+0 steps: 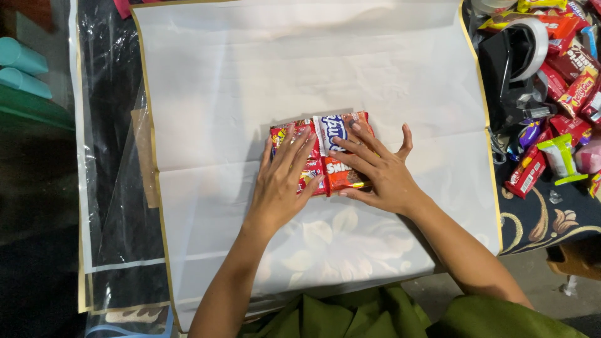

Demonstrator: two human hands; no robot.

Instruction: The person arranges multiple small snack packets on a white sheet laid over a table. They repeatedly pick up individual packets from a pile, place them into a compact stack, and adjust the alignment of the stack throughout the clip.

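Observation:
A small stack of red, orange and white snack packets [332, 128] lies in the middle of a large white sheet of wrapping paper [250, 69] with a thin gold edge. My left hand [283, 178] rests flat on the left half of the stack, fingers spread. My right hand [375, 166] presses flat on the right half, thumb pointing away from me. Neither hand grips anything; both palms just lie on the packets.
At the right, beyond the paper's edge, stands a black tape dispenser [510, 62] with a white tape roll, beside a pile of loose snack packets [566, 81]. Clear plastic film [113, 125] lies left of the paper. Teal rolls [22, 66] sit at the far left.

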